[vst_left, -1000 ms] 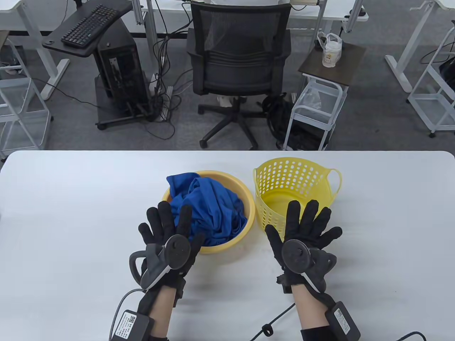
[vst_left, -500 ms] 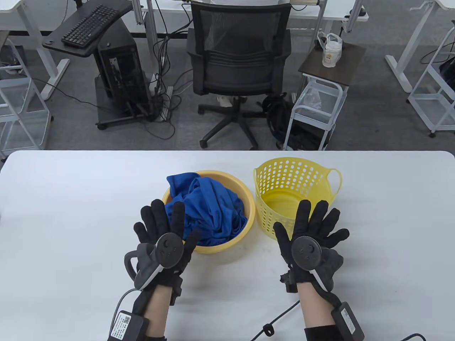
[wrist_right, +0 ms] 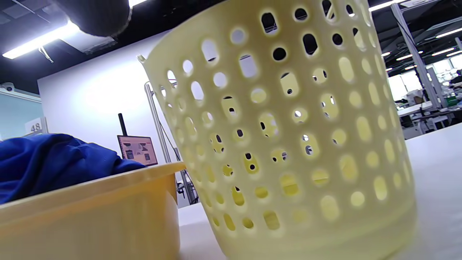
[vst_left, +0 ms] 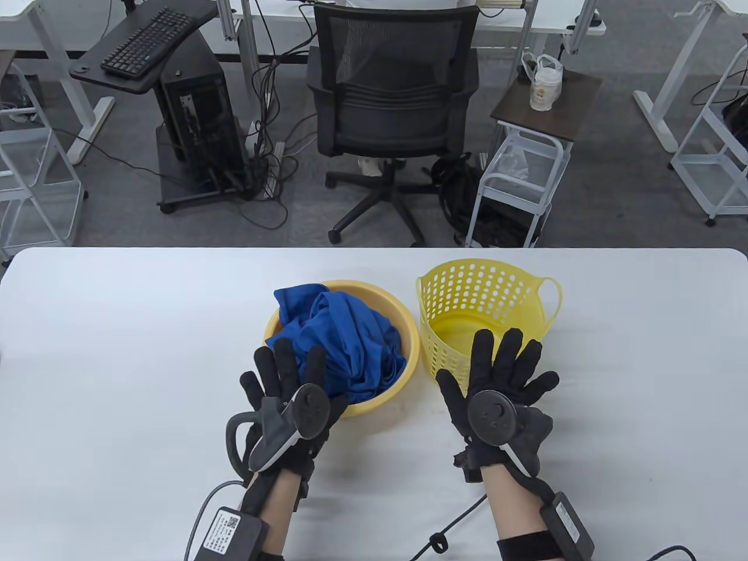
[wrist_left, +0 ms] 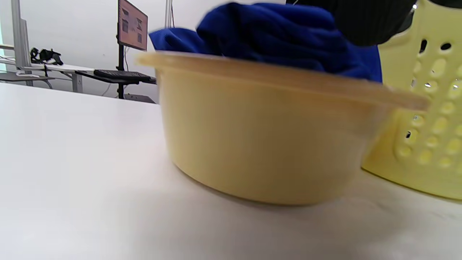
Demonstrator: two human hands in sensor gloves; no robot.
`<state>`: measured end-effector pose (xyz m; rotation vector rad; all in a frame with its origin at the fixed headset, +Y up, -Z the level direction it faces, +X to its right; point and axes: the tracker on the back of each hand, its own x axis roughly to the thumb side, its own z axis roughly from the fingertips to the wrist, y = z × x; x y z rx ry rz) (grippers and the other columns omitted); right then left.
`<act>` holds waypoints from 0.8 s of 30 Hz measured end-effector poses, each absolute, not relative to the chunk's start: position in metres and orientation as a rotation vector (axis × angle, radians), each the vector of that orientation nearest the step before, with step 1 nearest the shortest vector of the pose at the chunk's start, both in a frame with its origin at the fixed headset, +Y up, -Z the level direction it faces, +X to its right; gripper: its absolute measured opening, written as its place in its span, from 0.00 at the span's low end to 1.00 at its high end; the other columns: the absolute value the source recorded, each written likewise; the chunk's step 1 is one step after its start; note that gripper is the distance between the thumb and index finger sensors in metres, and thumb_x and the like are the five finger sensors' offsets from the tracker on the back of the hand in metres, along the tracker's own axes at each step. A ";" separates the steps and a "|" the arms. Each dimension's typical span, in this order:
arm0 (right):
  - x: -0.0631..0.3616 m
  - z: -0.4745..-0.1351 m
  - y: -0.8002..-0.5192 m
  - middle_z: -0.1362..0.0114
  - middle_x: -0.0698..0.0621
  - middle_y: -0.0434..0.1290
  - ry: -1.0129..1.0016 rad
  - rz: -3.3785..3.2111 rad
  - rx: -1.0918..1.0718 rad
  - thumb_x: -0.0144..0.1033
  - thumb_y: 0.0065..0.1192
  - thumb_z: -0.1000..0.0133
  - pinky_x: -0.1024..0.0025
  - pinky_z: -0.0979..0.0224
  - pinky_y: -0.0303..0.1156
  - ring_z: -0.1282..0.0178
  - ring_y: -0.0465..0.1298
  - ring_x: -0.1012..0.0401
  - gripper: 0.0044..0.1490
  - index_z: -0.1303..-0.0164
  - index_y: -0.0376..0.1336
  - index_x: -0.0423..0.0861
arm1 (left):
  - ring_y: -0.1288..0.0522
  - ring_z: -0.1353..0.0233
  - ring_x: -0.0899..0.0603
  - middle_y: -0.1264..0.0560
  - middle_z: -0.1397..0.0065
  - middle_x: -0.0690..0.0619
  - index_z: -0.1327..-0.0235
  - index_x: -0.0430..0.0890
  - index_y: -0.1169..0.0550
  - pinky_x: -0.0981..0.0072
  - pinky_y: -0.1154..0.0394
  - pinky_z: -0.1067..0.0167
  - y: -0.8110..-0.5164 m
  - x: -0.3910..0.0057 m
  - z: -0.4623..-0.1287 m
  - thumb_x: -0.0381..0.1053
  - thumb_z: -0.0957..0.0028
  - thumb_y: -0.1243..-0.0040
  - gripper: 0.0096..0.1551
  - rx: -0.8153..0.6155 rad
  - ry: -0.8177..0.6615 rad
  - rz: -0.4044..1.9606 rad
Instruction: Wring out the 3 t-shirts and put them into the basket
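Blue shirts lie heaped in a yellow bowl near the middle of the surface, one fold hanging over the bowl's far-left rim. How many are in the heap cannot be told. Just right of the bowl stands the yellow basket, perforated and with nothing in it.

Both hands hover over the near half of the surface, fingers straight and spread, holding nothing. The left hand is above the bowl's near rim, its fingertips over the edge of the cloth; whether they touch it cannot be told. The right hand is in front of the basket's near wall, apart from it.

By the look of it the task is at its very start: no shirt is wrung and none is in the basket. The step in hand seems to be the reach for the first shirt. Next, the left hand needs to go down into the heap and grip one shirt alone. The right hand should then come across to take its other end, so the two can twist it over the bowl.
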<state>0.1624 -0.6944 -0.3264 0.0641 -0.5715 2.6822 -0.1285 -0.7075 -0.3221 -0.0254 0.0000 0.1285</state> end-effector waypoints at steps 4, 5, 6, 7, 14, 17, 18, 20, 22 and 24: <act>0.163 -0.324 -0.687 0.18 0.34 0.19 -0.611 2.638 0.087 0.62 0.49 0.36 0.20 0.40 0.20 0.25 0.18 0.32 0.56 0.17 0.28 0.46 | 0.73 0.19 0.32 0.69 0.13 0.42 0.13 0.56 0.52 0.31 0.68 0.28 -0.711 -0.098 -0.339 0.76 0.44 0.45 0.54 -0.031 0.027 0.122; 0.164 -0.324 -0.687 0.18 0.34 0.19 -0.610 2.639 0.087 0.62 0.49 0.36 0.20 0.40 0.20 0.25 0.18 0.32 0.55 0.17 0.28 0.46 | 0.73 0.19 0.33 0.68 0.13 0.42 0.13 0.53 0.49 0.30 0.68 0.28 -0.711 -0.092 -0.343 0.76 0.45 0.45 0.55 -0.020 0.045 0.089; 0.164 -0.324 -0.687 0.19 0.33 0.19 -0.609 2.640 0.087 0.62 0.49 0.36 0.20 0.39 0.20 0.25 0.18 0.32 0.55 0.17 0.28 0.46 | 0.72 0.18 0.33 0.67 0.12 0.42 0.13 0.52 0.48 0.30 0.68 0.28 -0.711 -0.085 -0.349 0.77 0.46 0.46 0.55 -0.016 0.081 0.026; 0.164 -0.324 -0.687 0.19 0.33 0.19 -0.605 2.641 0.088 0.62 0.49 0.35 0.20 0.39 0.20 0.25 0.18 0.32 0.55 0.17 0.28 0.46 | 0.72 0.18 0.32 0.66 0.12 0.42 0.13 0.50 0.47 0.29 0.67 0.28 -0.711 -0.081 -0.353 0.78 0.46 0.47 0.56 -0.016 0.102 -0.013; 0.165 -0.322 -0.684 0.19 0.32 0.19 -0.610 2.620 0.103 0.61 0.50 0.35 0.19 0.39 0.21 0.26 0.19 0.31 0.55 0.17 0.28 0.45 | 0.57 0.17 0.25 0.55 0.12 0.37 0.16 0.47 0.43 0.26 0.55 0.27 -0.703 -0.055 -0.379 0.67 0.40 0.39 0.47 -0.022 0.301 -0.131; 0.163 -0.322 -0.684 0.19 0.32 0.19 -0.612 2.629 0.110 0.61 0.50 0.35 0.19 0.39 0.21 0.26 0.19 0.31 0.55 0.17 0.28 0.45 | 0.28 0.25 0.31 0.38 0.18 0.33 0.16 0.54 0.43 0.37 0.30 0.29 -0.682 -0.063 -0.380 0.53 0.36 0.41 0.37 0.034 0.338 -0.183; 0.163 -0.322 -0.684 0.19 0.32 0.19 -0.616 2.627 0.113 0.61 0.50 0.35 0.19 0.39 0.21 0.26 0.19 0.31 0.55 0.17 0.28 0.45 | 0.23 0.29 0.35 0.34 0.20 0.33 0.16 0.56 0.44 0.42 0.25 0.32 -0.671 -0.071 -0.380 0.48 0.36 0.42 0.37 0.053 0.351 -0.174; 0.163 -0.321 -0.683 0.19 0.32 0.19 -0.619 2.626 0.115 0.61 0.50 0.35 0.19 0.39 0.22 0.26 0.19 0.31 0.55 0.17 0.28 0.45 | 0.16 0.36 0.42 0.31 0.22 0.35 0.17 0.58 0.43 0.49 0.18 0.38 -0.653 -0.085 -0.378 0.42 0.37 0.42 0.37 0.068 0.366 -0.141; 0.164 -0.320 -0.682 0.19 0.32 0.19 -0.625 2.625 0.111 0.61 0.50 0.35 0.19 0.39 0.22 0.26 0.19 0.30 0.55 0.16 0.28 0.45 | 0.14 0.39 0.45 0.31 0.21 0.36 0.18 0.60 0.45 0.50 0.17 0.41 -0.631 -0.104 -0.373 0.39 0.38 0.43 0.39 0.072 0.387 -0.074; 0.164 -0.320 -0.682 0.19 0.32 0.19 -0.628 2.623 0.109 0.61 0.50 0.35 0.19 0.39 0.22 0.26 0.19 0.30 0.55 0.16 0.28 0.45 | 0.14 0.39 0.45 0.33 0.20 0.35 0.19 0.61 0.47 0.50 0.17 0.41 -0.607 -0.121 -0.366 0.38 0.38 0.44 0.40 0.089 0.416 0.004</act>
